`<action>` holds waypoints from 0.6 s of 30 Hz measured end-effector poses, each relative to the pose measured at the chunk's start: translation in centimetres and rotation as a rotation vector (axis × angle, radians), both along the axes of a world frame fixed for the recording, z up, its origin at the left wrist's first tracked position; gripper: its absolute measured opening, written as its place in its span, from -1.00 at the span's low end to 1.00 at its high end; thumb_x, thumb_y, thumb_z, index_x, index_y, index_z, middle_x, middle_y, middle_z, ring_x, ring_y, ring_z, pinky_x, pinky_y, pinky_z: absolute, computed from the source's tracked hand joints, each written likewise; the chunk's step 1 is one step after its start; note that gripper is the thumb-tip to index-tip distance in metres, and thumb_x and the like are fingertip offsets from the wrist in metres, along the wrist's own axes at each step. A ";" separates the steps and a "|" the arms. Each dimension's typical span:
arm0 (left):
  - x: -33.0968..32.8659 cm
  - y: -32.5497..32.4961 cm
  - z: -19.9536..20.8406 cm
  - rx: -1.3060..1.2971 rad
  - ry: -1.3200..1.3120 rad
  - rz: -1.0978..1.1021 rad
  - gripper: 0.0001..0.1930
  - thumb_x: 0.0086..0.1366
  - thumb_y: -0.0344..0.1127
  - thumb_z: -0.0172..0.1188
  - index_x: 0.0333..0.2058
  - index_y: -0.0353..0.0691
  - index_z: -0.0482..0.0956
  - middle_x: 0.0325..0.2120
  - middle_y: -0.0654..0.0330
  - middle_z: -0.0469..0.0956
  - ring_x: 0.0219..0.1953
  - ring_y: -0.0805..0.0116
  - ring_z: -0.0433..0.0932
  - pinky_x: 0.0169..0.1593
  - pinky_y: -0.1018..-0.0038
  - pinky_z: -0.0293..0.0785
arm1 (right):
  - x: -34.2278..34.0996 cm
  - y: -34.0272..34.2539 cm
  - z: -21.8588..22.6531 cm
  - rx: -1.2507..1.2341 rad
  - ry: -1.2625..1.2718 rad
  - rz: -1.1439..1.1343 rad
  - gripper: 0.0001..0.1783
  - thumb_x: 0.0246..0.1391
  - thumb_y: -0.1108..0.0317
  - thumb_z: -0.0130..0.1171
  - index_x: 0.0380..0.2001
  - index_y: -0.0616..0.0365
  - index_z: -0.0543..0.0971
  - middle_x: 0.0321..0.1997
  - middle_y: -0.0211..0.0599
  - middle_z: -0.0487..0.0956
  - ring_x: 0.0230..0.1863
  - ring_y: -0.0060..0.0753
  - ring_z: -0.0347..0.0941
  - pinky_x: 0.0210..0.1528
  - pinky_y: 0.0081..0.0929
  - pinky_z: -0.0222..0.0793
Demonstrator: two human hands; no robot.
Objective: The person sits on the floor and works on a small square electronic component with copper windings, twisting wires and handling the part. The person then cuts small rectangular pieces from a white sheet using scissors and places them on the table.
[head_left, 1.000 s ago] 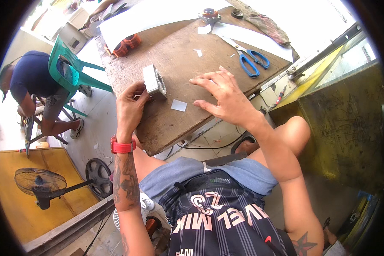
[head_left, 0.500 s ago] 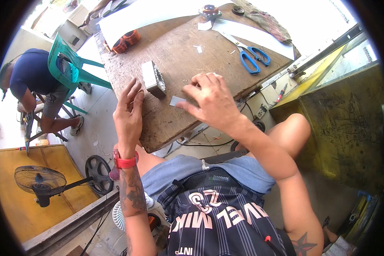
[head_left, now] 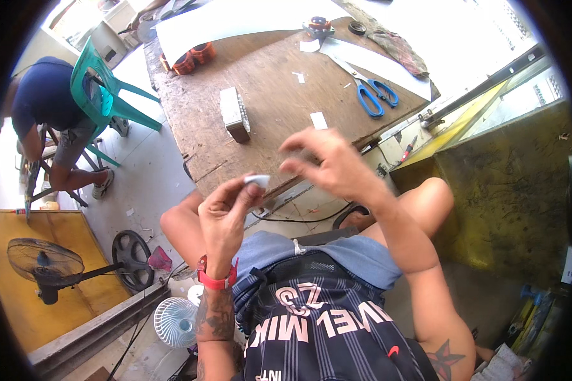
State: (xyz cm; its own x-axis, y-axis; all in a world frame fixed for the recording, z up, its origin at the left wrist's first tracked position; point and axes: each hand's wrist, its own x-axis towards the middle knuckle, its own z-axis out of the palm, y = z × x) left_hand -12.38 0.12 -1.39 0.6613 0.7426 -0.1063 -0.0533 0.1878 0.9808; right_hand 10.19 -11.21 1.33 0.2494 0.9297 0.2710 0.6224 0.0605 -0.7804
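My left hand (head_left: pixel 225 213) is closed, pinching a small white slip of paper (head_left: pixel 257 181) between thumb and fingertips just off the near edge of the wooden table (head_left: pixel 273 95). To its right, my right hand (head_left: pixel 330 162) hovers with fingers curved and apart, a little blurred, and nothing shows in it. Beyond my left hand, a silvery rectangular metal block (head_left: pixel 235 114) stands on the tabletop. Another small white slip (head_left: pixel 319 120) lies just past my right fingers. Blue-handled scissors (head_left: pixel 376 96) rest farther right, blades over a white sheet strip (head_left: pixel 388 66).
Copper-wound coils (head_left: pixel 190 59) sit at the far left of the table beside a large white sheet (head_left: pixel 235 25). At the back are another coil part (head_left: pixel 318 27), a tape roll (head_left: pixel 357 27) and a rag (head_left: pixel 397 52). A person (head_left: pixel 54 105) bends near a green chair (head_left: pixel 102 89).
My left hand has come back from beside the metal block toward me and now grips a white slip. My right hand has moved slightly right and nearer. The view has shifted a little.
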 end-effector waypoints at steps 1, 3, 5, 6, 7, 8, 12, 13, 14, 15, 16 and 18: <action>0.1 0.2 0.1 -0.018 0.010 0.056 -0.66 0.50 -0.40 0.30 0.15 -0.47 0.61 -0.09 0.04 0.75 -0.11 0.38 0.74 0.01 0.48 0.71 | 1.3 -0.7 0.1 -0.018 -0.466 -0.162 -0.48 0.25 -0.11 0.37 0.01 0.10 0.68 0.08 -0.15 0.66 0.19 -0.14 0.53 0.29 -0.10 0.38; 0.1 0.8 0.5 -0.031 -0.003 0.082 -0.71 0.56 -0.35 0.22 0.10 -0.44 0.53 -0.08 -0.03 0.73 -0.08 0.30 0.75 0.01 0.44 0.73 | 3.1 -1.7 -0.4 0.003 -0.752 -0.288 -0.52 0.18 -0.01 0.44 0.01 0.08 0.68 0.15 -0.17 0.62 0.30 -0.12 0.46 0.42 -0.03 0.32; -0.1 1.2 0.9 -0.073 -0.056 0.105 -0.72 0.57 -0.33 0.20 0.08 -0.40 0.47 -0.06 -0.07 0.71 -0.06 0.25 0.76 0.00 0.42 0.74 | 4.2 -2.7 -0.9 0.007 -0.747 -0.170 -0.61 0.15 0.14 0.45 -0.02 0.08 0.67 -0.01 -0.23 0.63 0.19 -0.14 0.52 0.44 -0.04 0.31; -0.3 1.3 1.0 -0.085 -0.073 0.079 -0.75 0.60 -0.30 0.16 0.07 -0.34 0.42 -0.03 -0.09 0.68 -0.02 0.20 0.75 0.01 0.40 0.75 | 4.5 -3.1 -1.0 0.012 -0.749 -0.102 -0.64 0.14 0.22 0.46 -0.03 0.08 0.66 -0.09 -0.26 0.64 0.13 -0.15 0.56 0.46 -0.05 0.31; -0.3 1.3 1.0 -0.124 -0.055 0.096 -0.76 0.60 -0.30 0.15 0.06 -0.33 0.42 -0.03 -0.08 0.67 -0.01 0.20 0.75 0.01 0.40 0.75 | 4.5 -3.5 -1.0 0.004 -0.740 -0.070 -0.65 0.13 0.26 0.45 -0.04 0.08 0.65 -0.10 -0.28 0.64 0.09 -0.15 0.57 0.45 -0.04 0.32; -0.4 1.4 1.0 -0.141 -0.085 0.104 -0.76 0.60 -0.30 0.15 0.06 -0.33 0.43 -0.03 -0.06 0.66 0.00 0.21 0.74 0.01 0.40 0.75 | 4.3 -3.8 -0.9 -0.001 -0.730 -0.029 -0.66 0.12 0.30 0.44 -0.05 0.08 0.64 -0.12 -0.29 0.64 0.06 -0.16 0.57 0.44 -0.04 0.33; -0.1 1.3 0.3 -0.076 -0.157 0.129 -0.80 0.60 -0.34 0.14 0.06 -0.31 0.46 -0.07 0.07 0.64 -0.11 0.37 0.69 -0.04 0.43 0.73 | 1.4 -4.2 -0.1 0.034 -0.331 -0.197 -0.86 0.29 0.38 0.34 -0.14 0.12 0.62 -0.23 -0.28 0.63 -0.14 -0.17 0.64 0.19 -0.24 0.54; 0.0 1.1 0.1 -0.079 -0.128 0.145 -0.80 0.59 -0.35 0.15 0.07 -0.31 0.48 -0.09 0.09 0.64 -0.14 0.41 0.68 -0.05 0.44 0.73 | 0.3 -4.1 -0.1 0.021 -0.109 -0.299 -0.89 0.33 0.38 0.31 -0.15 0.13 0.62 -0.25 -0.26 0.62 -0.16 -0.17 0.64 0.14 -0.29 0.57; 0.2 0.9 0.0 -0.015 -0.151 0.141 -0.79 0.59 -0.36 0.15 0.08 -0.32 0.49 -0.10 0.11 0.65 -0.16 0.43 0.67 -0.06 0.46 0.72 | -0.8 -3.9 -0.2 0.135 0.105 -0.299 -0.88 0.39 0.38 0.28 -0.09 0.16 0.64 -0.22 -0.32 0.65 -0.16 -0.35 0.65 0.01 -0.43 0.59; 0.3 0.6 -0.1 0.018 -0.139 0.150 -0.78 0.59 -0.37 0.15 0.10 -0.32 0.51 -0.12 0.13 0.65 -0.18 0.46 0.65 -0.06 0.47 0.70 | -1.7 -3.7 -0.2 0.164 0.206 -0.251 -0.86 0.39 0.39 0.30 -0.06 0.16 0.64 -0.19 -0.34 0.67 -0.14 -0.41 0.64 0.01 -0.44 0.58; 0.4 0.3 -0.1 0.061 -0.143 0.156 -0.77 0.58 -0.38 0.16 0.11 -0.33 0.53 -0.14 0.16 0.65 -0.20 0.48 0.64 -0.07 0.49 0.69 | -2.5 -3.3 -0.3 0.180 0.313 -0.182 -0.82 0.38 0.39 0.31 -0.02 0.16 0.64 -0.16 -0.36 0.68 -0.11 -0.46 0.63 0.00 -0.45 0.58; 0.7 -0.5 0.0 0.069 -0.157 0.162 -0.75 0.57 -0.40 0.17 0.14 -0.33 0.55 -0.16 0.17 0.66 -0.20 0.50 0.64 -0.07 0.51 0.68 | -3.6 -2.6 -0.4 0.186 0.445 -0.099 -0.79 0.36 0.43 0.32 0.02 0.18 0.64 -0.10 -0.38 0.68 -0.07 -0.54 0.61 0.02 -0.50 0.56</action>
State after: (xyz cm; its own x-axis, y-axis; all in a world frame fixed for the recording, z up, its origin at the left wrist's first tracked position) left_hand -11.67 -0.35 -1.38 0.5370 0.8425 0.0432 -0.2298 0.0969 0.9684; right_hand 6.56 -13.79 0.90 0.4632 0.8418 0.2772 0.2405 0.1817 -0.9535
